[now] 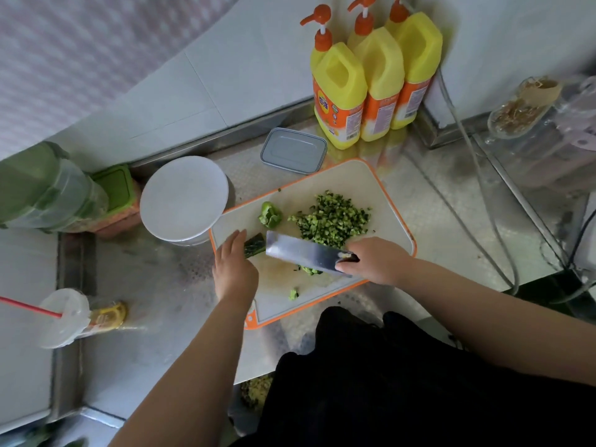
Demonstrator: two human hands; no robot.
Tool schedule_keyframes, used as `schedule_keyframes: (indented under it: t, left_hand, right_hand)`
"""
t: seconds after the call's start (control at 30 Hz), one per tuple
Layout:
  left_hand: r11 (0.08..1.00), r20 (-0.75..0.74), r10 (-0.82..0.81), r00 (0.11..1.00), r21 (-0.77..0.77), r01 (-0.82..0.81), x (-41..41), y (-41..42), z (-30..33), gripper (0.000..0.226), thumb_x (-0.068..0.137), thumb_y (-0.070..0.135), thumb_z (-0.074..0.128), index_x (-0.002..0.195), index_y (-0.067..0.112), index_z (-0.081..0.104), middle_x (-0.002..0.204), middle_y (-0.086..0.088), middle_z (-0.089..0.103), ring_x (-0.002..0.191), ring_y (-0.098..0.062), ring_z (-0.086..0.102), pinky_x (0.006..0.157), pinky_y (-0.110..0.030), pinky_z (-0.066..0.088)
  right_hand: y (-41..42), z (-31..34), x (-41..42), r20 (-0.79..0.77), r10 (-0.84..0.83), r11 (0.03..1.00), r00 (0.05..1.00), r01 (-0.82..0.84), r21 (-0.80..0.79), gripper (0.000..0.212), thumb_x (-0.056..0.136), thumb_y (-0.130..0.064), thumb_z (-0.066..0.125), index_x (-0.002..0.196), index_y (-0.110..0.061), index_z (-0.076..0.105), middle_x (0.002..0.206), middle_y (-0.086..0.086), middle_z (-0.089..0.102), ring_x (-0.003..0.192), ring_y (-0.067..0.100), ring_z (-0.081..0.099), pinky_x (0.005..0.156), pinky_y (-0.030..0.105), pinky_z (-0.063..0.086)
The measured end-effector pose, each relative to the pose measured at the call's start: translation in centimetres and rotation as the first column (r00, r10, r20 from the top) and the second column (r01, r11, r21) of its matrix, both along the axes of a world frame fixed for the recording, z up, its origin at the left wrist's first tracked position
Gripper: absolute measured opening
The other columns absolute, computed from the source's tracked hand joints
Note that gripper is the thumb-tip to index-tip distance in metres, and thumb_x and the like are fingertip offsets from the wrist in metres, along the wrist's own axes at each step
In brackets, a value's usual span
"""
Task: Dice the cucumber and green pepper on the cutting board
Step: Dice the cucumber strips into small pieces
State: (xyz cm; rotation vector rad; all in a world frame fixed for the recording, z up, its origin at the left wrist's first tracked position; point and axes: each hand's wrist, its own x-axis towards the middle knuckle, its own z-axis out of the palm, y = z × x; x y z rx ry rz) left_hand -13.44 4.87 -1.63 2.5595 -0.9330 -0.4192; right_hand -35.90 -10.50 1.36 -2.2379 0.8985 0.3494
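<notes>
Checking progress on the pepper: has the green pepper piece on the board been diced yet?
No, the green pepper piece lies whole on the cutting board, beside the diced pile.

A stainless steel counter (154,285) with an embossed surface is serving as the landmark and is reflecting diffuse daylight. Directly behind the counter, a wall of large pale tiles (245,59) is rising from a raised metal back edge. Above and to the left of that wall, a pink-and-white checked surface (64,53) is showing, blurred. At the counter's back right corner, three yellow pump bottles (374,82) are standing in a row against the wall, touching one another. A grey hose (477,175) is running down across the counter's right side. To the right of the counter, a glass shelf (548,150) is carrying blurred items.
</notes>
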Motion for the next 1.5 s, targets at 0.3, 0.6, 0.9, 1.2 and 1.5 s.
schedule_keyframes:
  t: [0.3,0.6,0.9,1.2,1.5]
  left_hand:
    - [0.916,0.011,-0.261,0.965,0.318,0.244,3.9,-0.1,-1.4,0.051,0.095,0.028,0.056,0.144,0.024,0.042,0.144,-0.001,0.042,0.13,-0.026,0.039,0.106,-0.043,0.035]
    - [0.952,-0.007,-0.187,0.982,0.244,0.183,3.5,0.0,-1.5,0.039,0.094,0.025,0.058,0.132,0.019,0.055,0.126,-0.006,0.05,0.116,-0.029,0.045,0.096,-0.043,0.042]
    - [0.958,-0.065,-0.144,0.987,0.24,0.155,1.6,0.4,-1.3,0.041,0.092,0.029,0.06,0.131,0.019,0.053,0.124,-0.005,0.049,0.114,-0.028,0.047,0.091,-0.04,0.044]
    - [0.895,-0.067,-0.361,0.93,0.256,0.365,-1.9,2.2,-2.3,0.048,0.092,0.037,0.057,0.137,0.027,0.045,0.129,0.004,0.044,0.123,-0.021,0.043,0.102,-0.035,0.036]
    - [0.864,0.451,-0.325,0.831,-0.216,0.455,-6.1,0.5,0.2,0.047,0.1,0.035,0.042,0.141,0.013,0.048,0.147,-0.014,0.041,0.135,-0.036,0.037,0.114,-0.05,0.027]
  right_hand:
    - [2.7,-0.5,2.3,-0.208,0.394,0.906,0.896,-0.416,-0.075,0.033,0.089,-0.037,0.05,0.066,-0.014,0.047,0.062,0.0,0.044,0.063,0.024,0.047,0.048,0.027,0.029]
    - [1.3,-1.3,1.4,-0.215,-0.001,0.999,0.977,-0.006,-0.033,0.036,0.095,-0.037,0.043,0.066,-0.016,0.04,0.064,0.002,0.043,0.057,0.017,0.041,0.054,0.031,0.03]
    - [1.3,-1.3,1.0,-0.199,-0.227,0.972,0.953,0.21,-0.102,0.036,0.096,-0.037,0.042,0.066,-0.019,0.037,0.067,-0.001,0.046,0.063,0.017,0.047,0.05,0.027,0.03]
    - [0.5,1.1,0.5,0.025,-0.357,0.923,0.934,0.357,-0.144,0.035,0.094,-0.047,0.047,0.08,-0.016,0.041,0.063,-0.001,0.05,0.063,0.024,0.051,0.055,0.031,0.037]
    - [2.0,1.2,-1.8,0.123,-0.09,0.876,0.988,0.138,-0.462,0.037,0.095,-0.049,0.043,0.1,-0.012,0.047,0.083,0.001,0.061,0.076,0.022,0.063,0.054,0.03,0.038]
